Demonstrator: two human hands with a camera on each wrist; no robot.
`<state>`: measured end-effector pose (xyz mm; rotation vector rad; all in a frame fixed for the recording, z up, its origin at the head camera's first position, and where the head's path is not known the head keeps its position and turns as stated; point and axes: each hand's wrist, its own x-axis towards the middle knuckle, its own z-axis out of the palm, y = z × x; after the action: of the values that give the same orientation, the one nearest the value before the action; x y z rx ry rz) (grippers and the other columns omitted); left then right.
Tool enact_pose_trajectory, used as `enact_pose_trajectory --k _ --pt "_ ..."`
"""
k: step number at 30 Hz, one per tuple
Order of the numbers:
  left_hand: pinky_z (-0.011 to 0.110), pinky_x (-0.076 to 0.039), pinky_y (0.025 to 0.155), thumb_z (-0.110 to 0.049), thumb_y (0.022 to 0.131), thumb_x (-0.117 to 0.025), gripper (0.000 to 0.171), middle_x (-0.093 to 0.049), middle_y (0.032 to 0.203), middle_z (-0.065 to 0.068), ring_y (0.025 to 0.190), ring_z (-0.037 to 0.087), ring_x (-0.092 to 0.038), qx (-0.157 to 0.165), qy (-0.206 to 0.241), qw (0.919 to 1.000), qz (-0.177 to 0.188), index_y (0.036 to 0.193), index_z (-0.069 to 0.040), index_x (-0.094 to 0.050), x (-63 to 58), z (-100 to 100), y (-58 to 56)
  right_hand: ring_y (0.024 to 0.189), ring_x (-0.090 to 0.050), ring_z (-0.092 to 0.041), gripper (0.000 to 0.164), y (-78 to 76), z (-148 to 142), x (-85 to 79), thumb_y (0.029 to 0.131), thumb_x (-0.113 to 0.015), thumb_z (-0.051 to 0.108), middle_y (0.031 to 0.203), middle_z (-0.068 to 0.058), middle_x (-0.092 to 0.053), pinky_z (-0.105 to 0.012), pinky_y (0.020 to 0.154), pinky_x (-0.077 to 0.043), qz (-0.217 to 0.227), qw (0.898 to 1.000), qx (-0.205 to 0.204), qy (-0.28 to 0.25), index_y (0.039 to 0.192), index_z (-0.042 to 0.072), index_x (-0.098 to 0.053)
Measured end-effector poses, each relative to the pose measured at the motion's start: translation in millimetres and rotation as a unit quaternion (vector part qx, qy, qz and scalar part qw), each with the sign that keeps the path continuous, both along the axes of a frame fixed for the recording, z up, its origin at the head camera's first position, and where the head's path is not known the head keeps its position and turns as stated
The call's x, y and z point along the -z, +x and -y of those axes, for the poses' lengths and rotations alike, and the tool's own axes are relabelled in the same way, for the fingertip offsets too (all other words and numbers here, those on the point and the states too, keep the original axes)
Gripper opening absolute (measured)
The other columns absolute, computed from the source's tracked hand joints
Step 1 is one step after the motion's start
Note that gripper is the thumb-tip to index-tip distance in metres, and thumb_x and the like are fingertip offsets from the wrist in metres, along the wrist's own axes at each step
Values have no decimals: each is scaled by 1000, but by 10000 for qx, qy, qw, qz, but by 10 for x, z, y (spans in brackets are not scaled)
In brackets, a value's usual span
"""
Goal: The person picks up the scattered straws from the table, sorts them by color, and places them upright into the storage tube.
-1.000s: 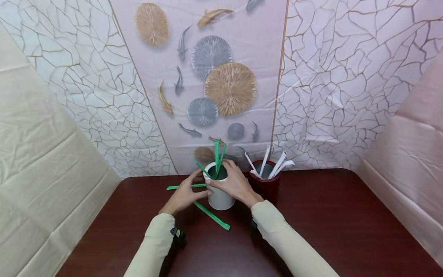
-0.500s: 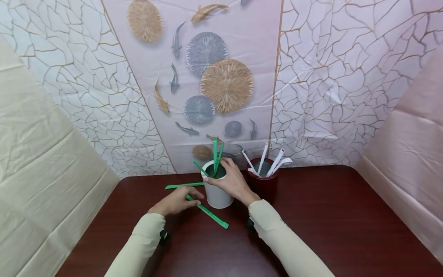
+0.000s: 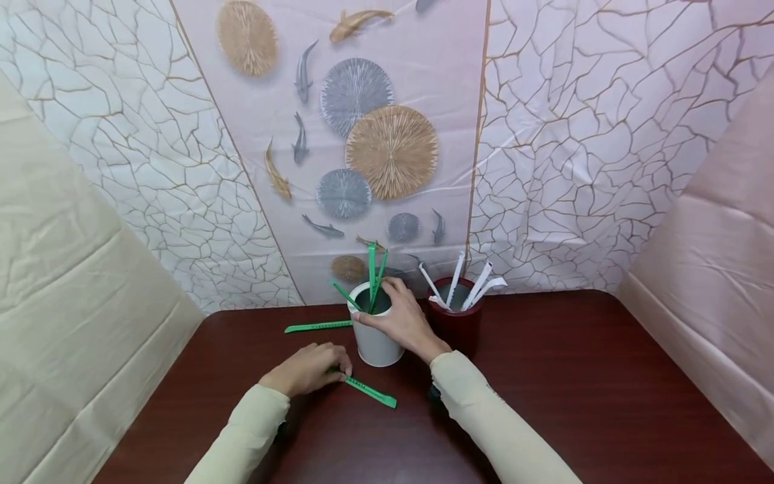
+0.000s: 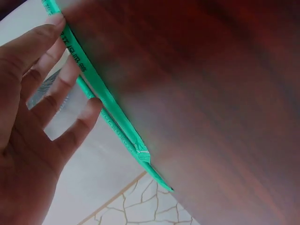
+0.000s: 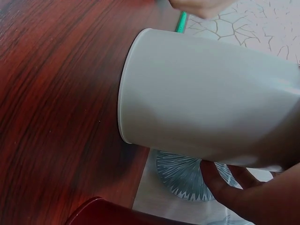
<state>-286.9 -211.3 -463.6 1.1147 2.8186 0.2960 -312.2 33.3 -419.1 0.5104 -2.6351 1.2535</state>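
In the head view, my left hand [image 3: 314, 368] pinches one end of a thin green stick packet [image 3: 371, 391] with black print and a flat crimped end. The left wrist view shows the thumb tip on this packet [image 4: 101, 89]. My right hand [image 3: 402, 319] grips the rim of a light grey cup [image 3: 377, 343], thumb in front, fingers around the right side. Several green packets [image 3: 372, 269] lean inside the cup, which stands upright. Another green packet [image 3: 317, 327] lies left of the cup, its right end hidden behind it.
Just right of the grey cup stands a dark red cup [image 3: 459, 329] holding several white stick packets [image 3: 478, 286]. Both cups are near the back edge of the dark wooden table [image 3: 574, 390]. Patterned cloth [image 3: 544, 168] hangs behind.
My left hand has left the cup's side and come down to the left to the front green packet, whose near end has shifted towards me. The right hand stays on the cup.
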Motion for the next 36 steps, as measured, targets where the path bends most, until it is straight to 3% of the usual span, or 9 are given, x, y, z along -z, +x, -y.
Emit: enact_pose_trajectory --k 4,8,16,21,24,26,29,33,36 --pt "31 -56 85 -21 102 -73 5 -67 103 -17 99 2 -64 111 238 9995 -153 103 -25 -74 37 66 139 143 -44 -35 95 12 -3 45 85 -79 66 160 -6 -43 -59 111 -44 35 10000 -17 5 157 12 -50" --pt "30 -56 85 -18 103 -71 8 -70 104 -12 97 4 -64 15 1658 9860 -150 108 -24 -73 -129 121 339 142 -45 -35 95 9 10 100 84 -78 67 160 -4 -42 -58 110 -45 73 9999 -74 81 157 13 -50" --pt "27 -57 77 -1 98 -72 23 -73 97 -1 87 12 -68 -266 4158 9043 -927 115 -16 -75 -948 -27 557 144 -44 -33 93 -15 -16 87 84 -81 64 159 -4 -44 -59 110 -45 32 10000 23 -10 156 14 -51" --pt "25 -59 81 -1 100 -70 21 -74 106 13 91 12 -72 -563 5184 8473 -1011 121 -1 -75 -1447 -241 473 144 -45 -32 92 -1 -41 73 82 -80 66 158 -4 -45 -61 107 -46 92 9998 146 -121 155 17 -53" --pt "25 -57 86 -5 101 -71 20 -75 109 14 94 12 -72 -671 5398 8299 -1241 120 1 -74 -1645 -375 363 143 -45 -32 93 1 -42 70 81 -81 67 158 -4 -45 -61 107 -46 100 9997 181 -147 155 17 -54" --pt "28 -57 86 -8 100 -73 19 -76 105 11 93 13 -72 -634 5205 8385 -1486 118 -1 -75 -1711 -455 267 143 -45 -32 93 1 -36 65 81 -81 68 158 -3 -45 -60 108 -46 114 9996 189 -163 155 19 -53" --pt "36 -57 83 -7 99 -75 15 -77 98 6 90 15 -71 -337 4462 8743 -1882 113 -4 -76 -1693 -542 97 142 -46 -32 91 4 -25 56 80 -81 67 157 -2 -46 -60 107 -46 88 9996 156 -240 154 21 -54" --pt "43 -60 81 -4 97 -76 13 -78 96 4 88 16 -73 60 3362 9201 -2008 110 -5 -77 -1515 -586 -105 140 -46 -31 88 4 -3 42 81 -81 67 155 -1 -46 -61 106 -46 41 9995 89 -296 154 26 -55" --pt "46 -58 89 -9 97 -76 13 -78 100 4 91 19 -74 -152 2594 9451 -1984 109 -6 -77 -1350 -583 -172 140 -46 -32 88 -8 16 39 81 -81 69 155 -1 -47 -61 106 -46 -4 9996 98 -270 154 27 -55"
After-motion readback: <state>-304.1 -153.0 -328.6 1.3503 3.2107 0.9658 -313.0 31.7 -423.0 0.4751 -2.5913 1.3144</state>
